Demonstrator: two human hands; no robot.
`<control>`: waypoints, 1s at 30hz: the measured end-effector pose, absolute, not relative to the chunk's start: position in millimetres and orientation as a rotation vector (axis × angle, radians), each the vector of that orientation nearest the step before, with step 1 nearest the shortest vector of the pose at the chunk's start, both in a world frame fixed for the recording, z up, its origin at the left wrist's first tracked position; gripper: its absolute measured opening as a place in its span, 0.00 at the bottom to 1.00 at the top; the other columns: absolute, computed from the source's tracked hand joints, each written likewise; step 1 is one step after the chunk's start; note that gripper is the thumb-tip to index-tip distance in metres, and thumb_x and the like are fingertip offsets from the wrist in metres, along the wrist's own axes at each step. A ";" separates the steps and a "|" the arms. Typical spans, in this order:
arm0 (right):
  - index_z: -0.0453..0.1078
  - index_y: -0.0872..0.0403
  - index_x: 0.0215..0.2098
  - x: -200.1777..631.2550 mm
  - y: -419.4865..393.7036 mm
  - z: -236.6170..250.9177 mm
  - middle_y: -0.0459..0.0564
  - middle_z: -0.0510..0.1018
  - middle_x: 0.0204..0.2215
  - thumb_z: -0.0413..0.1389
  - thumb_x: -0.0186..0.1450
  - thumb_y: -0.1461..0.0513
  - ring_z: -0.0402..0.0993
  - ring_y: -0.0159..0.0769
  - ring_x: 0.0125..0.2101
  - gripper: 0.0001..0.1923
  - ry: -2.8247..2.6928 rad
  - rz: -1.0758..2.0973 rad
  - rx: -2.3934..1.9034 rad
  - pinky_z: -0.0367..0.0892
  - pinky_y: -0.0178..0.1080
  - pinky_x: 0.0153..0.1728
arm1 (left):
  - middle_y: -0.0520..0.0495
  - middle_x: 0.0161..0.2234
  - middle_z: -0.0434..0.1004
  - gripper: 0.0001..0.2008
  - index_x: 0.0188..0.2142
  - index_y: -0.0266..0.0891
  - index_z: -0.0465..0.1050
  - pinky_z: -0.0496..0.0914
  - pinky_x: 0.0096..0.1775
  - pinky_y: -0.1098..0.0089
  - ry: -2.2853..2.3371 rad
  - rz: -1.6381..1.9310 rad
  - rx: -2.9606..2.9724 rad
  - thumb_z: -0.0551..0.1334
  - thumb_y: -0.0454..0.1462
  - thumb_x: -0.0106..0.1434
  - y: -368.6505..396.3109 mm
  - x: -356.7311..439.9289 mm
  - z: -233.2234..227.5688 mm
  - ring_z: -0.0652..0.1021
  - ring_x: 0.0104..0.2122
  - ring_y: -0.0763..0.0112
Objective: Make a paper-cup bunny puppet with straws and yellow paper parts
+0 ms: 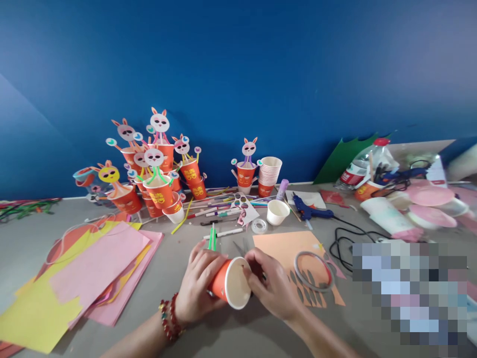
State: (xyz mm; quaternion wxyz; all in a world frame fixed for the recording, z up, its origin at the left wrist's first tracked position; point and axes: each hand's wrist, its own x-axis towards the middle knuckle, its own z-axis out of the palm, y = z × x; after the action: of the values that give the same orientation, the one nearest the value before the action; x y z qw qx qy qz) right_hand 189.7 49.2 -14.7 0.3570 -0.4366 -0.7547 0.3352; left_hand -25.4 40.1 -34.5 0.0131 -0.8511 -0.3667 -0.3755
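The left hand [198, 281] holds a tilted orange cup [228, 284], near centre; the right hand [275, 282] is at its rim, its grip I cannot tell; rabbit cups [158, 191], far left, seem finished; this one, not yet.

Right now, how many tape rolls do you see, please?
2: a small roll near the white cup, a larger roll on the peach paper; others may be hidden.
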 end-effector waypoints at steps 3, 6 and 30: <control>0.62 0.51 0.31 188.7 49.1 -15.9 0.42 0.66 0.21 0.50 0.68 0.57 0.63 0.32 0.22 0.08 -1.945 0.817 -1.163 0.56 0.33 0.23 | 0.38 0.43 0.78 0.32 0.58 0.39 0.59 0.59 0.58 0.41 -1.125 -1.165 -2.647 0.67 0.45 0.57 40.1 -25.3 -34.5 0.77 0.42 0.55; 0.62 0.51 0.29 188.3 49.5 -17.5 0.42 0.65 0.20 0.51 0.69 0.56 0.63 0.32 0.22 0.11 -1.938 0.771 -1.183 0.56 0.33 0.23 | 0.38 0.43 0.78 0.33 0.58 0.38 0.60 0.59 0.58 0.41 -1.107 -1.165 -2.641 0.67 0.45 0.56 41.1 -25.8 -35.0 0.77 0.43 0.55; 0.63 0.52 0.30 190.4 51.9 -18.2 0.42 0.67 0.21 0.51 0.70 0.56 0.64 0.30 0.22 0.12 -1.950 0.763 -1.161 0.56 0.32 0.24 | 0.38 0.44 0.76 0.35 0.59 0.37 0.58 0.55 0.59 0.42 -1.105 -1.140 -2.704 0.69 0.38 0.54 41.3 -26.0 -33.4 0.76 0.43 0.57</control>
State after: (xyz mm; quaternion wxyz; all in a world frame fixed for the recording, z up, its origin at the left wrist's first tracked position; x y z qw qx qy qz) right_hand 190.4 51.9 -18.2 0.3648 -0.4515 -0.7583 0.2967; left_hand -26.0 41.3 -33.4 0.0026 -0.8623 -0.3525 -0.3636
